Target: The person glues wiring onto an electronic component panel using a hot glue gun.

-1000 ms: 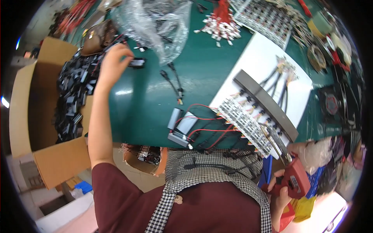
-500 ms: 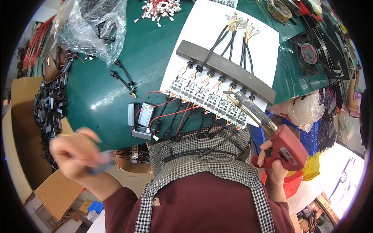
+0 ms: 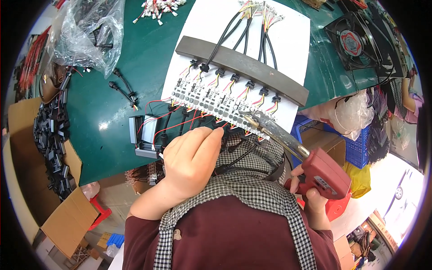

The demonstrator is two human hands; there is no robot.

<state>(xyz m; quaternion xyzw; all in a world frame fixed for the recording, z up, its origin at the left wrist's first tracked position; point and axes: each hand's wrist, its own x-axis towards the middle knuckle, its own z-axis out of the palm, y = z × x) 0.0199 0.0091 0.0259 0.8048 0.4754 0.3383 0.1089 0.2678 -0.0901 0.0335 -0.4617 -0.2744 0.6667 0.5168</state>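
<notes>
In my right hand (image 3: pixel 310 194) is a red soldering gun (image 3: pixel 325 173), its long metal tip lying over the right part of a white circuit board panel (image 3: pixel 202 100). My left hand (image 3: pixel 191 155) is closed, knuckles up, at the panel's near edge. Its fingertips are beside the red and black wires there; whatever they pinch is hidden. Coloured wires run from the panel to black cables (image 3: pixel 223 40) on its far side. A dark grey bar (image 3: pixel 243 72) lies across these cables. Grey rectangular housings (image 3: pixel 146 135) with red wires lie left of my left hand.
A white sheet (image 3: pixel 292 49) lies under the panel on the green table (image 3: pixel 103 139). A black fan (image 3: pixel 353 41) stands at the far right. Farther left are two loose black cables (image 3: pixel 122 92), a clear plastic bag (image 3: pixel 85 36) and a cardboard box (image 3: pixel 67 220) beside dark housings.
My left hand has come from the left to the panel's near edge; the blurred grey piece beside it is gone from there. The view has shifted slightly; the soldering gun remains over the panel.
</notes>
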